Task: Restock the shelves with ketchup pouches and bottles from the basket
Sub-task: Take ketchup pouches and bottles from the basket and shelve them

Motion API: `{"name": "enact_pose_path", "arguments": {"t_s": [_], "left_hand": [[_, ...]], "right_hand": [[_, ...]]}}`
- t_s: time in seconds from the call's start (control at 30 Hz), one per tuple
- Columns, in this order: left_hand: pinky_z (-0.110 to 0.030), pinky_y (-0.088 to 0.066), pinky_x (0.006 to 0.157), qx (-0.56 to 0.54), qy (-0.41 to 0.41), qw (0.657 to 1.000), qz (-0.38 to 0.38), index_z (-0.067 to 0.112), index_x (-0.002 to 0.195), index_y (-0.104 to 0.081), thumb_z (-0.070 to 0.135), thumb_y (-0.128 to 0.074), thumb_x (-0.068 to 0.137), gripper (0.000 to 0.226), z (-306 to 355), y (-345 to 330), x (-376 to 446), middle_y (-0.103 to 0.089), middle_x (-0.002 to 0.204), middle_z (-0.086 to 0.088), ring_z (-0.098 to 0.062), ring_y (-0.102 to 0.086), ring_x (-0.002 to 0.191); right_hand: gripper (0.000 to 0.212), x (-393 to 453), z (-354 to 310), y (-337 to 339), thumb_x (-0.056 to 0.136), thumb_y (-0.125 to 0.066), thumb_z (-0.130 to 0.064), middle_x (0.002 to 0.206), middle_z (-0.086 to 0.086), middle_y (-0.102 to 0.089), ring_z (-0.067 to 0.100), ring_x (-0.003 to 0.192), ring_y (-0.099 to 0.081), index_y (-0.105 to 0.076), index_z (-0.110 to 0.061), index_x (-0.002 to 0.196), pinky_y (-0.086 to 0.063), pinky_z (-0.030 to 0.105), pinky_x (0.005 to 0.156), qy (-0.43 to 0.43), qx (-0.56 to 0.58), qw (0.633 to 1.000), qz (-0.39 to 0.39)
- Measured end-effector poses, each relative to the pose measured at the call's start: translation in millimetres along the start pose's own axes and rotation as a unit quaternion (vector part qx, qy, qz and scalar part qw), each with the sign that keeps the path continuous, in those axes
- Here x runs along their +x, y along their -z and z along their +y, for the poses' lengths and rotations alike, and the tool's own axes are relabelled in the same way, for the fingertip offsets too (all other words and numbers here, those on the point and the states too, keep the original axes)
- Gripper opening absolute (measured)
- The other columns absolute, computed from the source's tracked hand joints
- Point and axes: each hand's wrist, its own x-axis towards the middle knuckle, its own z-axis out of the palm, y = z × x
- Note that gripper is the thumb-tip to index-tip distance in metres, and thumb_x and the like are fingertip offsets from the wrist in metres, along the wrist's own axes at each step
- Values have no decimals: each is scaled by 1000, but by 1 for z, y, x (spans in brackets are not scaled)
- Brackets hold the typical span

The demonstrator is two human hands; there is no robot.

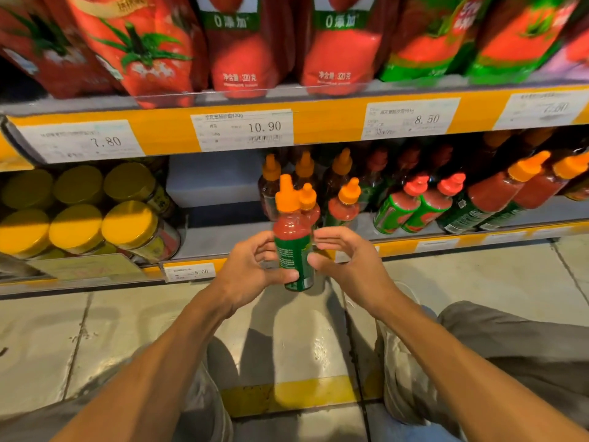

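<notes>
Yellow lids: shiny round tops on glass jars [127,224], far left on the low shelf [223,240].
Gap: bare grey shelf floor between the jars and the bottles; my guess is the bottle goes there or close by.
My left hand [245,272]: fingers and thumb curl round the bottom half of the bottle and hold it tight.
Bottle [293,244]: it stands straight up, pointy orange cap on top, red sauce in the neck, green label below; smooth plastic, I think.
Where it is: in the air just in front of the shelf edge, right between my two hands.
Which way: the shelf is straight ahead and a little up, so the bottle should go forward, bottom first, long side kept up.
My right hand [344,260]: fingers are out and loose beside the bottle; the thumb looks like it touches the label, but I cannot tell for sure.
Nearer hand: the left one, since it does the holding.
Shelf bottles [344,202]: same orange caps, standing just behind mine; red caps [417,183] stand further right.
Pouches [245,46]: soft red bags on the shelf above.
Basket: I cannot see it.
</notes>
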Motion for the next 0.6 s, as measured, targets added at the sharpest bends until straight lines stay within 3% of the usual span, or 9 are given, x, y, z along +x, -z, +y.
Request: {"name": "enact_pose_path", "arguments": {"t_s": [0.1, 0.17, 0.27, 0.37, 0.47, 0.6], "left_hand": [[-22, -56, 78, -5, -9, 993, 119, 21, 114, -63, 12, -91, 65, 58, -14, 3, 2, -74, 96, 10, -4, -68, 87], [-21, -58, 78, 14, -6, 982, 189, 19, 113, -61, 15, -92, 65, 57, -24, 7, 7, -72, 98, 7, -4, -69, 87], [-6, -51, 71, 67, -21, 964, 257, 22, 110, -56, 18, -94, 63, 61, -32, 10, 16, -66, 99, 14, 11, -63, 84], [0, -46, 68, 96, -43, 958, 265, 24, 111, -52, 18, -94, 63, 64, -34, 8, 27, -61, 98, 21, 20, -58, 84], [-3, -48, 69, 98, -45, 956, 273, 26, 110, -51, 19, -94, 63, 64, -33, 4, 42, -62, 97, 20, 16, -60, 85], [-11, -50, 72, 108, -37, 954, 276, 24, 105, -49, 21, -94, 62, 63, -32, -2, 59, -59, 93, 19, 5, -59, 85]], "right_hand": [[23, 4, 10, 10, 84, -81, -11, 91, 5, -69, 9, 77, -64, -64, -11, 100, -55, 18, 73, -9, 8, 988, 151], [28, 8, 18, 19, 84, -79, -9, 90, 5, -62, 13, 77, -58, -58, -11, 102, -53, 22, 74, -14, -11, 979, 205], [51, 21, 25, 27, 83, -83, -19, 113, 0, -55, 15, 101, -56, -51, -13, 122, -51, 26, 85, -46, -73, 978, 188], [62, 36, 24, 29, 82, -84, -20, 127, -2, -55, 18, 120, -54, -48, -16, 133, -50, 35, 99, -62, -68, 986, 139], [58, 49, 24, 30, 84, -82, -16, 133, 4, -60, 23, 124, -56, -50, -22, 131, -49, 48, 105, -61, -63, 990, 114], [55, 59, 25, 33, 83, -83, -18, 132, 4, -62, 25, 123, -58, -54, -17, 130, -49, 49, 105, -60, -81, 988, 119]]}}
